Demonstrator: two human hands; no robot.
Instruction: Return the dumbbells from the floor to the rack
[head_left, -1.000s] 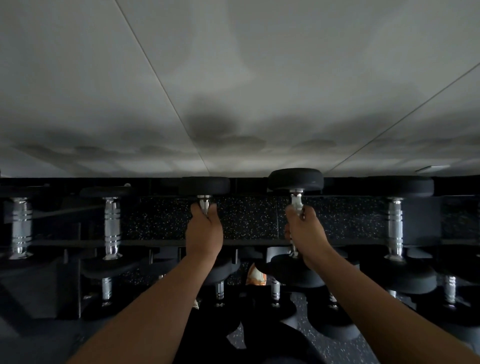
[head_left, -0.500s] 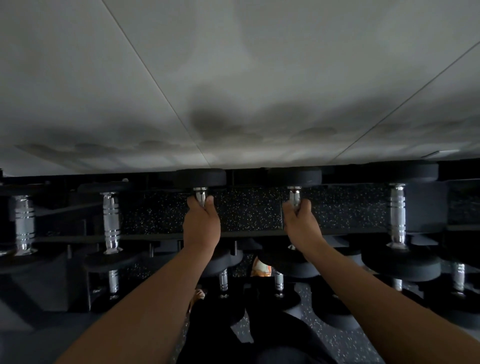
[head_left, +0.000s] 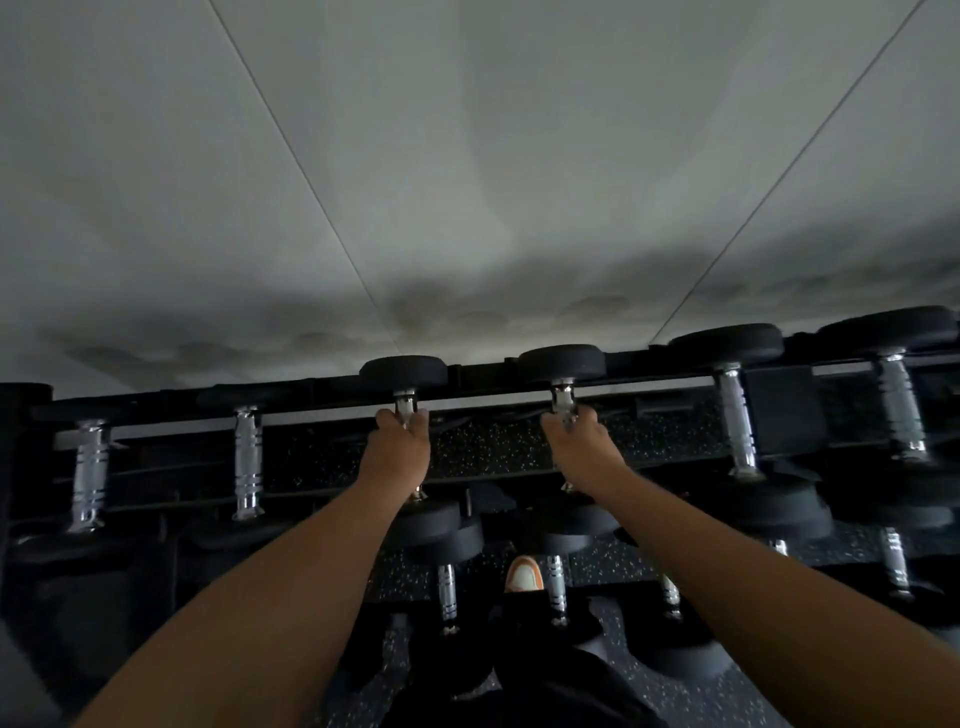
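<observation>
Left hand (head_left: 397, 452) and right hand (head_left: 579, 449) each wrapped round a dumbbell handle on the rack (head_left: 519, 402). Seating step; release next.

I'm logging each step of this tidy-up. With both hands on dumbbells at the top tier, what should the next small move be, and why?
Probably open both hands and draw them back. The left hand and right hand each grip a chrome handle, and both dumbbells, left dumbbell and right dumbbell, appear to sit in line with their neighbours on the rack.

Probably a gym, dim light, tiered rack (head_left: 519, 402) of chrome-handled dumbbells (head_left: 248, 462), speckled rubber floor (head_left: 613, 564)
</observation>
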